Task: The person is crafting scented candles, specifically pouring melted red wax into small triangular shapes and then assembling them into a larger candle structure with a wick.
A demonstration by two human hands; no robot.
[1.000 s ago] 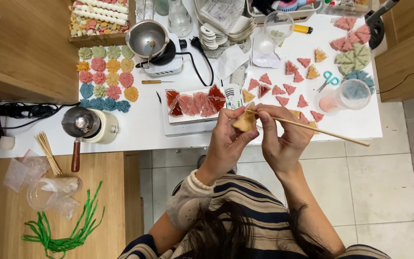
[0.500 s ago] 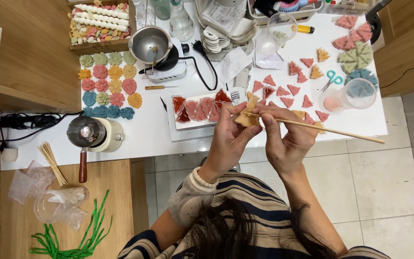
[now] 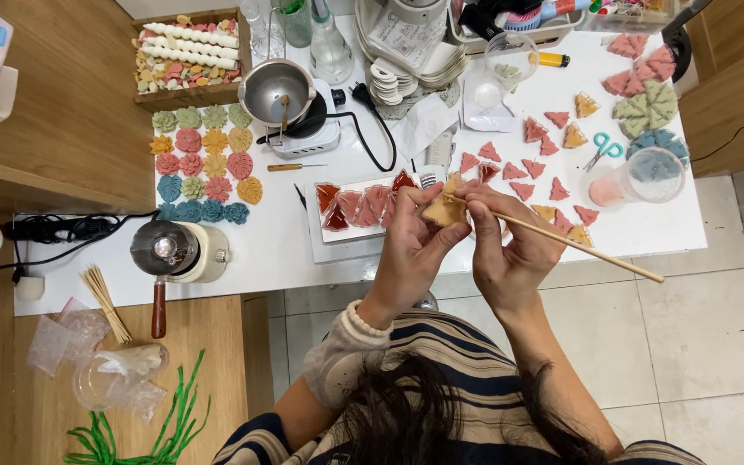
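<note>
Just above the striped lap, over the near edge of the white table [image 3: 260, 250], both hands meet on a small yellow piece [image 3: 446, 209]; the left hand [image 3: 413, 245] is curled about it, thumb and fingers closed on its lower side, while the right hand [image 3: 510, 250] pinches a wooden stick [image 3: 579, 248] whose tip touches the piece and whose far end slants out over the tiled floor [image 3: 716, 327]; whether the tip goes into the piece or only rests on it is hard to tell from here. Just behind the hands lies a tray [image 3: 368, 205] of red and pink triangular pieces; to its right more pink and yellow triangles [image 3: 553, 164] are scattered on the table, with teal scissors [image 3: 606, 148] and a clear cup [image 3: 647, 176] beyond them. To the left, on the near edge, stands a cream pot [image 3: 174, 251] with a wooden handle; beside it, on the wooden floor, lie thin sticks [image 3: 105, 297], plastic bags [image 3: 105, 379] and green stems [image 3: 157, 430]. Farther back, rows of leaf-shaped pieces [image 3: 204, 164] in pink, yellow, green and blue lie flat; a metal pot [image 3: 277, 90] sits on a small white burner, its black cord [image 3: 372, 138] looping toward the tray. At the far edge a wooden box [image 3: 187, 53] holds white rolls and mixed bits; bottles [image 3: 320, 34] and stacked trays stand well apart from the hands.
</note>
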